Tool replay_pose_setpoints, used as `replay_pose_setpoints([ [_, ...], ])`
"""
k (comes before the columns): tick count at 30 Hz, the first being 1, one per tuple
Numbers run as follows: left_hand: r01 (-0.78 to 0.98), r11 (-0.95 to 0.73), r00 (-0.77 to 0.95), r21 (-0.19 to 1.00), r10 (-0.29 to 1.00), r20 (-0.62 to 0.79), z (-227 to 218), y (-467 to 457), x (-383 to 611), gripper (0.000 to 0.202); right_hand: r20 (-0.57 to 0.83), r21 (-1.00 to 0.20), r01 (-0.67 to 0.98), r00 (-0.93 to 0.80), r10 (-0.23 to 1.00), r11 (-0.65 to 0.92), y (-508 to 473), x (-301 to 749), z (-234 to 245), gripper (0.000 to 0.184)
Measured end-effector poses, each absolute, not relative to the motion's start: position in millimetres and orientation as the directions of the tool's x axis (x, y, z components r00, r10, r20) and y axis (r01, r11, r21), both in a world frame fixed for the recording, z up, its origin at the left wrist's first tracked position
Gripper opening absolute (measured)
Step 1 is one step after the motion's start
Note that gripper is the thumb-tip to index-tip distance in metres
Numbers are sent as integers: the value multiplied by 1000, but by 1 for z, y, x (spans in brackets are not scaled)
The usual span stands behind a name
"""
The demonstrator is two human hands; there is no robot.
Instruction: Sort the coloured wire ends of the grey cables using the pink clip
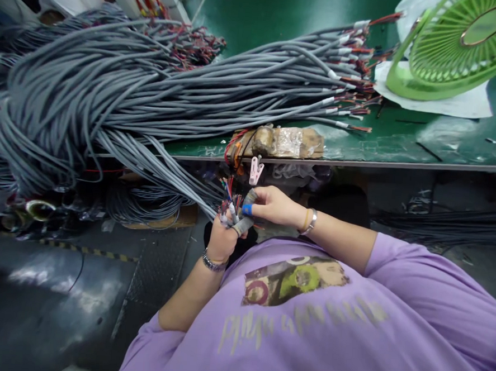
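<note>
A thick bundle of grey cables point(123, 88) drapes from the green bench point(402, 144) down toward my lap. My left hand point(222, 237) is closed round the ends of several cables, whose stripped red and coloured wire tips point(229, 198) stick up above it. My right hand point(272, 205), with taped fingertips and a blue finger cot, pinches at those same wire ends from the right. Both wrists wear bracelets. My purple shirt fills the lower frame.
A green desk fan point(458, 47) lies on white paper at the bench's back right. A taped brown block point(282, 141) and a white clip point(255, 171) sit at the bench edge. More cable coils point(146, 201) lie under the bench, above the dark floor.
</note>
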State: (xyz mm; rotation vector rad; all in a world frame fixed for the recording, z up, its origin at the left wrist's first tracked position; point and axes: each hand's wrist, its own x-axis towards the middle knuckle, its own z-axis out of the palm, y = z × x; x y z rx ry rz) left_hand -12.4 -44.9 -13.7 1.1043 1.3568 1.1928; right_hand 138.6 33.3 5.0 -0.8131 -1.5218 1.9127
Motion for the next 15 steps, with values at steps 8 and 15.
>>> replay_pose_setpoints([
  [8,-137,72,-254,988,961,-105,3,-38,-3,18,-307,-908,-29,-634,710,-418,41,160,-1,37],
  [15,-157,37,-323,987,942,-87,9,-32,2,24,-276,-906,-16,-735,620,-422,38,166,6,42],
])
